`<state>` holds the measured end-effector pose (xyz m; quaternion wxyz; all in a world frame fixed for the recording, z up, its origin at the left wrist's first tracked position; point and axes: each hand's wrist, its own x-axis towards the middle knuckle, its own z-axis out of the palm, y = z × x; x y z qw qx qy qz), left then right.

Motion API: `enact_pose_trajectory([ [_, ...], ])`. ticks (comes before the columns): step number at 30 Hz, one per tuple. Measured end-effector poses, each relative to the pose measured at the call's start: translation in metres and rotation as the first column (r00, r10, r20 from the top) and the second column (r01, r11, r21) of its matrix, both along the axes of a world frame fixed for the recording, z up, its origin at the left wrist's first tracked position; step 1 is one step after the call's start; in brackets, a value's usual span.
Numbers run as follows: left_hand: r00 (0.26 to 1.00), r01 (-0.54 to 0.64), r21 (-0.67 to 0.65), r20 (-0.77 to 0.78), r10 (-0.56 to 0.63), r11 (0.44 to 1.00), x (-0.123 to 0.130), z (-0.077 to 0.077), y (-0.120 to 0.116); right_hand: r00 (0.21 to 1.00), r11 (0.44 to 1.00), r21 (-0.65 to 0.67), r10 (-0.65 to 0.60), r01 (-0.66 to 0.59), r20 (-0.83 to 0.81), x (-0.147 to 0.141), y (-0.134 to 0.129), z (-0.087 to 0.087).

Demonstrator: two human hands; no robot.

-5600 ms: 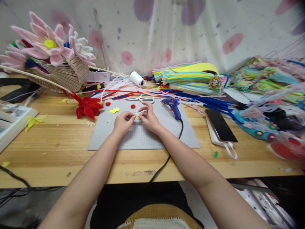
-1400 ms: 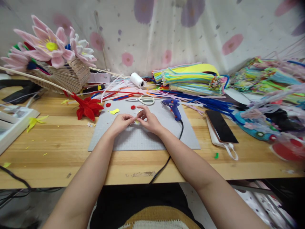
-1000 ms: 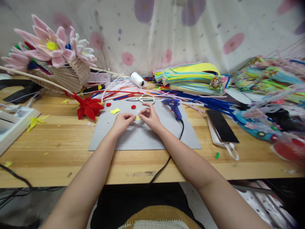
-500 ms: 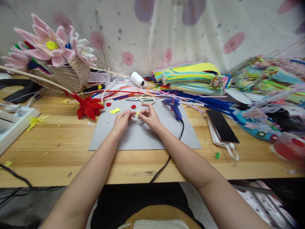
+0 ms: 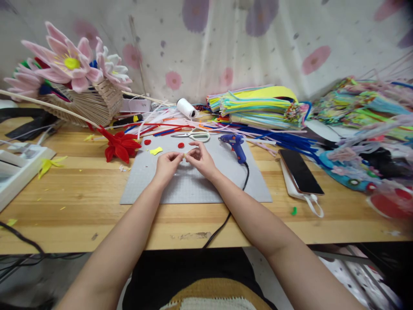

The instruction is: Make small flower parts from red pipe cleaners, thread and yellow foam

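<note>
Over the grey cutting mat (image 5: 193, 189), my left hand (image 5: 168, 165) and my right hand (image 5: 202, 160) meet at the fingertips. Both pinch a tiny yellow piece (image 5: 184, 156), mostly covered by the fingers, so its kind does not show. Just beyond the hands lie a red disc (image 5: 181, 145) and a second red disc (image 5: 147, 142). A bright yellow scrap (image 5: 156, 150) rests left of my left hand. Scissors with pale handles (image 5: 200, 136) lie at the mat's far edge. To the right of my right hand is a blue glue gun (image 5: 236, 145) on its side.
A red fuzzy flower (image 5: 121, 146) on a stick lies left of the mat. Pink flowers (image 5: 72, 64) stand behind it. Bundles of pipe cleaners (image 5: 258, 105) and a white thread spool (image 5: 186, 107) line the back. A phone (image 5: 300, 171) lies right; the glue gun's black cord (image 5: 246, 176) runs off the front edge.
My left thumb and fingers have closed in toward my right fingertips, and the yellow piece is now more covered. The things on the table stay where they were.
</note>
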<state>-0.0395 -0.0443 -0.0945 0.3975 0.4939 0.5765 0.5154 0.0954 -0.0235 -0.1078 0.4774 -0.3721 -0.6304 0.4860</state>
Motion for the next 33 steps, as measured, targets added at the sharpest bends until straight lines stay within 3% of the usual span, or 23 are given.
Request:
enact_pose_trajectory([
  [12,0.993,-0.076,-0.029,0.087,0.078,0.997,0.007,-0.002,0.004,0.995,0.999,-0.014,-0.038,0.036,-0.091,-0.004,0.005,-0.003],
  [20,0.959,-0.09,-0.08,0.263,0.108,0.993,0.011,-0.003,0.007,0.989,0.999,-0.009,-0.042,0.041,-0.14,-0.006,0.005,-0.001],
  [33,0.802,-0.12,-0.044,0.585,0.123,0.992,0.022,0.0,0.006,0.984,0.998,-0.059,-0.009,-0.001,-0.181,-0.013,0.009,-0.005],
])
